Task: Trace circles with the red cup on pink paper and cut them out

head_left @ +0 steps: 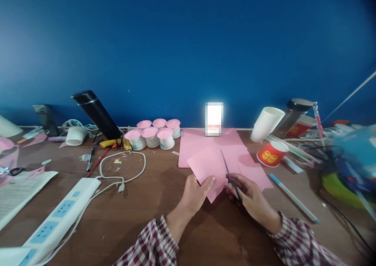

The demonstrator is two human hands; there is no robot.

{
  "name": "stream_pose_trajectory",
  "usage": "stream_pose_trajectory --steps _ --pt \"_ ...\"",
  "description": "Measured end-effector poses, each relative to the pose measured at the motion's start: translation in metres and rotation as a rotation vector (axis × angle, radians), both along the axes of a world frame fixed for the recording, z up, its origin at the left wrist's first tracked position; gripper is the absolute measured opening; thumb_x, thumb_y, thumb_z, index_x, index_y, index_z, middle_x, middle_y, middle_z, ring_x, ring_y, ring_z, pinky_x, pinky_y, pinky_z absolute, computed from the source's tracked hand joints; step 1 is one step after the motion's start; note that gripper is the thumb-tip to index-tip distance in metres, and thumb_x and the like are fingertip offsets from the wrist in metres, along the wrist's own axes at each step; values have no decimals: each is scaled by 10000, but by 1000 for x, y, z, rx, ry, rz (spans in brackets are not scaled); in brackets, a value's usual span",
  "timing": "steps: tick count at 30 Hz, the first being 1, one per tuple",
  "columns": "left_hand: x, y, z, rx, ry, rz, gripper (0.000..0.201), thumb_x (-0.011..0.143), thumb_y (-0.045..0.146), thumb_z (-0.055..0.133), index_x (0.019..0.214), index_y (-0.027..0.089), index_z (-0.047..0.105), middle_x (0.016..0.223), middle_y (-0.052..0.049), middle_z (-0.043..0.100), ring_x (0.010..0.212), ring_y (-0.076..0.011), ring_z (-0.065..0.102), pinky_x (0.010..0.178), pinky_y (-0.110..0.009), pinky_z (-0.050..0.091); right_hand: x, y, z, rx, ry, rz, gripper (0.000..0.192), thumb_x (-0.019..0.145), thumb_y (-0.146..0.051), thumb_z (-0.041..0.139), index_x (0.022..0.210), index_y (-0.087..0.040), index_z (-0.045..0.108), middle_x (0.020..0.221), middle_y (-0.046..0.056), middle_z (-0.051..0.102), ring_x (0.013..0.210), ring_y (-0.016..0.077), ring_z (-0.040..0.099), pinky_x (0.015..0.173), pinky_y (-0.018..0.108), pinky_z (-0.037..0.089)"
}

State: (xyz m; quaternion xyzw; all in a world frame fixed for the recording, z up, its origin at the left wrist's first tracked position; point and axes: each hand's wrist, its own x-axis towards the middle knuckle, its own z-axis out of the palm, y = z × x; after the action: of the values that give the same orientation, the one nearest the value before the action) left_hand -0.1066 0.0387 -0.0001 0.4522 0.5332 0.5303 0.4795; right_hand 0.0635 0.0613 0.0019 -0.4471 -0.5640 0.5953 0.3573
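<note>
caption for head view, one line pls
Left hand holds pink paper while right hand cuts it with scissors.

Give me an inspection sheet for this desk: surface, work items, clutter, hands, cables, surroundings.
Surface: brown wooden desk, paper scraps near the cable.
Work items: pink sheet held up over more pink paper; scissors cutting into the sheet.
Clutter: six pink-topped cups, red cup, white cups, black flask, blue pen, glue gun.
Hands: left hand pinches the sheet; right hand, grip closed on the scissors.
Cables: white cable looped; power strip; black cable at right.
Surroundings: blue wall.
</note>
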Motion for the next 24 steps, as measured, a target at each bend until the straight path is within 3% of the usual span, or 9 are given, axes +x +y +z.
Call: stream_pose_trajectory --steps 18,24 --pt "1 1 -2 -15 -15 14 286 755 363 615 828 94 680 822 -97 704 757 -210 627 660 -273 476 -1 0 4 10 -3 -34 475 730 -452 655 1082 -161 523 624 -32 533 540 115 499 459 230 418" --pt "0 1 -3 -3 -16 4 300 759 368 612 838 88 683 815 -101 702 747 -209 626 648 -276 481 1 3 11 125 -34 -109 525 640 -399 737 1079 -179 552 753 -4 555 674 145 555 596 264 504"
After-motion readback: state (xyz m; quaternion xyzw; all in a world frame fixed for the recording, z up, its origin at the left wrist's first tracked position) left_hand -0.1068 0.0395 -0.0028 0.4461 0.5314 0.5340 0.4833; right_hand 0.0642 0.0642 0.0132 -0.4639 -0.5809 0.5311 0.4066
